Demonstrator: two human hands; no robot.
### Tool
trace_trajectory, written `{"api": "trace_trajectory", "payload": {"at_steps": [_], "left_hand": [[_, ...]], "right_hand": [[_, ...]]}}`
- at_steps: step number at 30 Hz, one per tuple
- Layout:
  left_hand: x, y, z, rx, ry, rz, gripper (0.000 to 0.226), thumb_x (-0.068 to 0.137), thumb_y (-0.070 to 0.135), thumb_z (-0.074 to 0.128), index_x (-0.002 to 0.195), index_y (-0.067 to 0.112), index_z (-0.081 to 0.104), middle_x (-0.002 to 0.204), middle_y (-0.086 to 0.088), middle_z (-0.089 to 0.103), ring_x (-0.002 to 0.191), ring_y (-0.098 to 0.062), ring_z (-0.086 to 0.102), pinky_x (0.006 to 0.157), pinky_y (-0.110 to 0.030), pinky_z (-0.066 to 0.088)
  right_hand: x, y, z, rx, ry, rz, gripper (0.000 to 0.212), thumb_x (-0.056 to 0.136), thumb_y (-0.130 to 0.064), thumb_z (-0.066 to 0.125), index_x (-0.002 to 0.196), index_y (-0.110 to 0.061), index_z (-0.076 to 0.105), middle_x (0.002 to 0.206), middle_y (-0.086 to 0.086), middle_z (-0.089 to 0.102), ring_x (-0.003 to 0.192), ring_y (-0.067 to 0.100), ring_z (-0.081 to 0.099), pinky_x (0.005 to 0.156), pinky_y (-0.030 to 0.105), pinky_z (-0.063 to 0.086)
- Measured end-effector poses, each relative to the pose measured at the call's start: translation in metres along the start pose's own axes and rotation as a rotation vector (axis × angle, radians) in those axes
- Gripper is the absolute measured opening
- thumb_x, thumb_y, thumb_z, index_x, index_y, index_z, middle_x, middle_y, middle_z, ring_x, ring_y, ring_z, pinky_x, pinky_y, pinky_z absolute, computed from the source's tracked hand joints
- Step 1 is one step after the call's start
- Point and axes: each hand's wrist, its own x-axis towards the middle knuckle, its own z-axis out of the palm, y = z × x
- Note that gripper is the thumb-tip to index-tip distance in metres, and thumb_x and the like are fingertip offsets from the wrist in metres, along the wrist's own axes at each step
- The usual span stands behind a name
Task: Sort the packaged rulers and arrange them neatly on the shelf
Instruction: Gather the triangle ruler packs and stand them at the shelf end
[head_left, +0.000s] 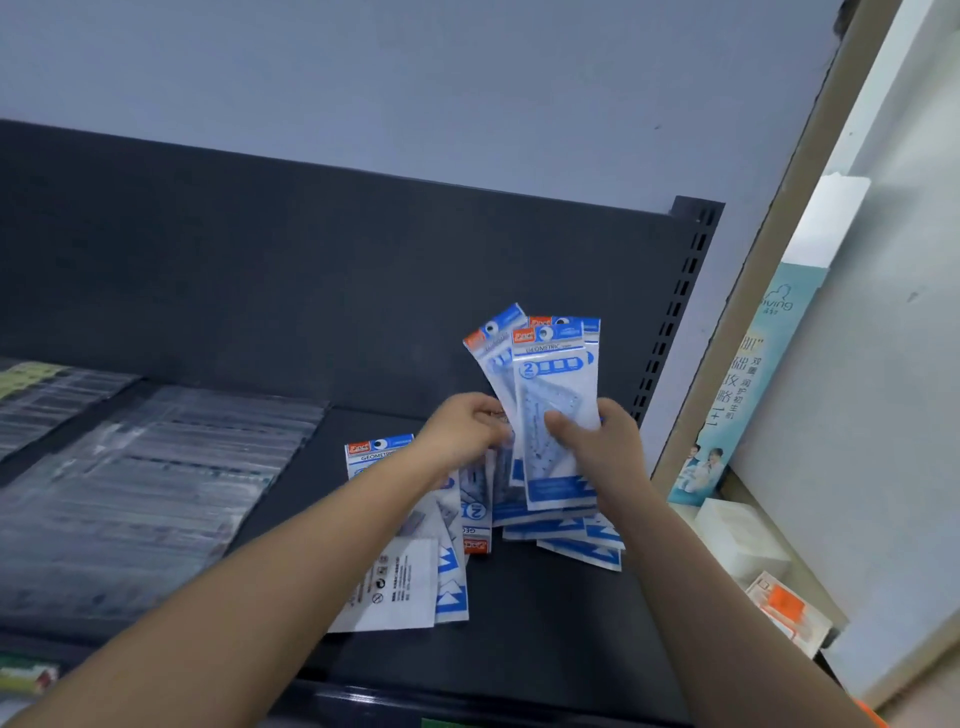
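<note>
Right hand (597, 447): clenched on the lower half of the held packets (556, 374), with my thumb laid across the front one.
Left hand (467, 428): fingers curled onto the fan's left edge, pinching it. Blur hides the fingertips.
Held packets, place: between my two hands, upright, raised off the shelf (519, 634).
Held packets, count: at least three, fanned and overlapping.
Held packets, look: clear sleeves with white-and-blue card. Each has an orange logo corner at the top beside a round hang hole. "GEOMETRIC" is printed above a blue band with a large "2". Pale blue ruled plastic shows through the front sleeve.
Loose packets (400, 582): under my wrists, flat on the shelf and overlapping. One shows its white back, one lies upside down.
Left of my left arm: clear-sleeved stock (156, 467) in flat rows.
</note>
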Motion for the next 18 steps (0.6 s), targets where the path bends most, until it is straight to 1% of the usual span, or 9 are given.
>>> {"api": "trace_trajectory", "payload": {"at_steps": [3,5,6,8,9,11,13,15,18], "left_hand": [[0.012,-0.014,-0.025,0.316,0.153,-0.033,0.029,0.092,0.006,0.053,0.118,0.011,0.064,0.113,-0.003,0.067,0.099,-0.018,0.062,0.081,-0.025,0.046],[0.012,-0.022,-0.036,0.575,0.063,-0.065,0.032,0.091,0.018,0.058,0.123,0.016,0.061,0.126,-0.002,0.063,0.111,-0.019,0.059,0.090,-0.026,0.045],[0.010,-0.027,-0.038,0.670,-0.038,-0.087,0.044,0.089,0.028,0.063,0.131,0.018,0.055,0.134,0.000,0.057,0.117,-0.019,0.056,0.096,-0.028,0.044],[0.008,-0.031,-0.037,0.799,-0.223,-0.132,0.075,0.081,0.047,0.070,0.145,0.022,0.038,0.148,0.003,0.043,0.129,-0.019,0.047,0.106,-0.035,0.039],[0.006,-0.030,-0.034,0.867,-0.259,-0.131,0.084,0.078,0.054,0.070,0.147,0.025,0.033,0.151,0.003,0.037,0.133,-0.020,0.041,0.110,-0.040,0.035],[0.007,-0.028,-0.032,1.004,-0.241,-0.112,0.097,0.072,0.064,0.069,0.150,0.029,0.023,0.159,0.001,0.021,0.144,-0.026,0.020,0.115,-0.049,0.018],[0.012,-0.028,-0.034,1.053,-0.234,-0.171,0.116,0.066,0.071,0.069,0.154,0.030,0.005,0.162,-0.001,0.002,0.148,-0.029,0.000,0.115,-0.053,0.005],[0.018,-0.030,-0.037,1.013,-0.211,-0.220,0.122,0.058,0.079,0.067,0.153,0.031,0.007,0.161,-0.001,0.012,0.147,-0.031,0.004,0.116,-0.055,0.010],[0.029,-0.033,-0.034,0.806,-0.032,-0.189,0.086,0.070,0.063,0.071,0.137,0.021,0.038,0.143,-0.004,0.045,0.131,-0.028,0.040,0.106,-0.045,0.038]], "right_hand": [[-0.002,0.004,-0.008,-0.413,0.041,0.002,0.036,0.087,-0.033,0.067,0.107,-0.015,0.043,0.098,-0.003,0.057,0.083,0.017,0.056,0.061,0.029,0.041],[-0.004,0.007,-0.009,-0.581,0.011,0.013,0.045,0.087,-0.035,0.066,0.116,-0.015,0.039,0.102,-0.001,0.055,0.086,0.020,0.053,0.061,0.028,0.037],[-0.005,0.008,-0.007,-0.648,0.010,0.005,0.049,0.086,-0.037,0.067,0.120,-0.015,0.039,0.108,0.001,0.057,0.092,0.021,0.054,0.063,0.029,0.039],[-0.005,0.008,-0.002,-0.844,0.036,-0.055,0.057,0.086,-0.042,0.065,0.129,-0.017,0.040,0.126,0.006,0.052,0.114,0.024,0.049,0.084,0.034,0.044],[-0.004,0.006,0.000,-0.946,0.043,-0.106,0.060,0.087,-0.043,0.064,0.135,-0.019,0.039,0.135,0.007,0.045,0.125,0.026,0.042,0.096,0.037,0.039],[-0.002,0.003,0.007,-1.064,0.005,-0.243,0.056,0.090,-0.033,0.060,0.142,-0.024,0.039,0.148,0.003,0.036,0.140,0.024,0.027,0.111,0.040,0.026],[-0.001,0.000,0.014,-1.109,-0.143,-0.389,0.046,0.094,-0.025,0.051,0.139,-0.028,0.046,0.151,-0.001,0.037,0.146,0.020,0.017,0.117,0.039,0.017],[-0.002,0.000,0.021,-1.098,-0.317,-0.428,0.039,0.097,-0.026,0.047,0.135,-0.029,0.051,0.150,-0.001,0.042,0.146,0.018,0.021,0.117,0.036,0.016],[-0.006,0.007,0.028,-1.115,-0.453,-0.415,0.033,0.096,-0.029,0.048,0.127,-0.030,0.060,0.139,-0.003,0.052,0.136,0.020,0.037,0.114,0.035,0.023]]}}
